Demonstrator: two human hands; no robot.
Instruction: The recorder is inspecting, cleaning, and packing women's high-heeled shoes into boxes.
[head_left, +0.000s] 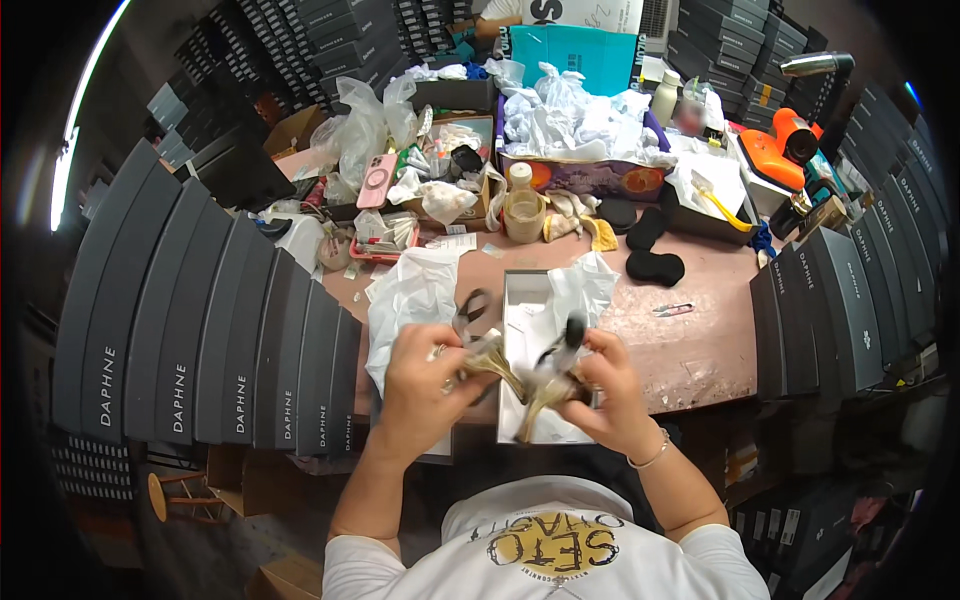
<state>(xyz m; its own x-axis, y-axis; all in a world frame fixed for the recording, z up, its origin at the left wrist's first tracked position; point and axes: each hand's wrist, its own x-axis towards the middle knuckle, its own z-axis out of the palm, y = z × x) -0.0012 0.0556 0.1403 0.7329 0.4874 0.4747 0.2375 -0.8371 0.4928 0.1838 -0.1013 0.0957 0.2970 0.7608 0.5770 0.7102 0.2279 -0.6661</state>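
We judge we are mid-way packing a pair of shoes: our left hand point(420, 375) grasps one gold high-heeled shoe point(490, 357), our right hand point(610, 395) the other gold shoe point(548, 392), both over the open white shoe box point(525, 300) on the counter point(700, 340). Next they need laying in side by side; white tissue paper point(415, 295) and scissors point(470, 308) crowd the box's left edge

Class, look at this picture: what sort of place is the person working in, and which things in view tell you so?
Probably a shoe stockroom or packing bench: stacked dark shoe boxes flank the table, an open white box holds tissue paper, and both hands, left hand and right hand, hold gold high-heeled shoes.
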